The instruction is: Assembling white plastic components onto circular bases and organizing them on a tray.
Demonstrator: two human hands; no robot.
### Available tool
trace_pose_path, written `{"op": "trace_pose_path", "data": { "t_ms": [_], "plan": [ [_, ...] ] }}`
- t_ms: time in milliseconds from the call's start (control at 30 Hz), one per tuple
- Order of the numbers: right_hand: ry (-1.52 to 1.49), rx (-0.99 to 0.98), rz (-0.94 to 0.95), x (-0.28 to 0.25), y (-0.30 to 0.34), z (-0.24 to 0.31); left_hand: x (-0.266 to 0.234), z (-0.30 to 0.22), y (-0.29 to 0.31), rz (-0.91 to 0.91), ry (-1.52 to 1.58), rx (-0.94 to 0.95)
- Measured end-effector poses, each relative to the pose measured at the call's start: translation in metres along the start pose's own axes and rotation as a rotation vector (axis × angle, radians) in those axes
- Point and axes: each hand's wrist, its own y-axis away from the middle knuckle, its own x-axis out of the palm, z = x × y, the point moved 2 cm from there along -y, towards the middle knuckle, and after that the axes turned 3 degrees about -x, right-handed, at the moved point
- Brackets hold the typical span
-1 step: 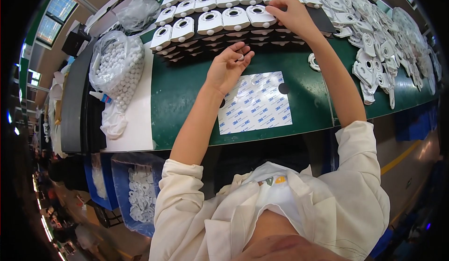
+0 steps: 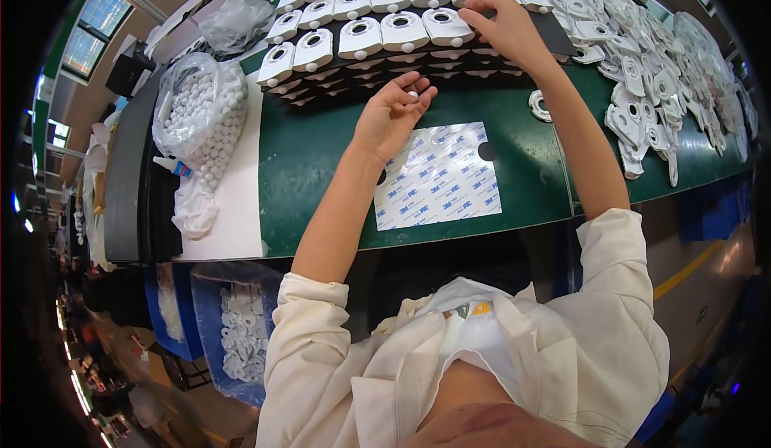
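Observation:
My left hand (image 2: pixel 391 117) is over the green table, fingers curled, with a small white ball (image 2: pixel 414 95) held at the fingertips. My right hand (image 2: pixel 506 34) reaches further forward. Its thumb and forefinger are at the right edge of a white plastic part (image 2: pixel 463 34), the last one in the front row. That part has a rounded top, a dark-rimmed round hole and a white ball at its lower edge. Similar parts stand in rows on stacked black boards (image 2: pixel 562 37). The fingertips partly hide their contact with the part.
A sheet of printed backing paper (image 2: pixel 438 179) lies before me between black discs. One loose ring part (image 2: pixel 540 107) is beside my right forearm. White parts (image 2: pixel 642 103) pile up at right. At left are a bag of white balls (image 2: pixel 201 107), a small glue bottle (image 2: pixel 173 165) and a blue bin (image 2: pixel 210 327).

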Motion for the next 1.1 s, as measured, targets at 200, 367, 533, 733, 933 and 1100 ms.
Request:
{"op": "trace_pose_path", "data": {
  "t_ms": [200,367,533,733,933,1100],
  "plan": [
    [0.049,-0.089,0.094,-0.054,0.051,0.020,-0.001,0.003,0.001,0.029,-0.088,0.017],
    [0.264,0.021,0.413,-0.095,0.096,-0.017,0.004,0.005,0.002,0.061,-0.267,-0.007],
    [0.374,-0.010,0.364,-0.090,0.125,-0.044,0.008,0.005,0.006,-0.003,-0.323,-0.049],
    [0.568,0.042,0.416,-0.101,0.122,-0.016,0.002,0.004,0.002,0.100,-0.315,-0.023],
    [0.552,0.047,0.502,-0.095,0.113,0.014,0.007,0.005,0.004,0.074,-0.317,0.031],
    [0.013,0.093,0.525,-0.048,0.111,0.043,0.003,0.003,0.003,0.041,-0.309,0.057]
  ]
}}
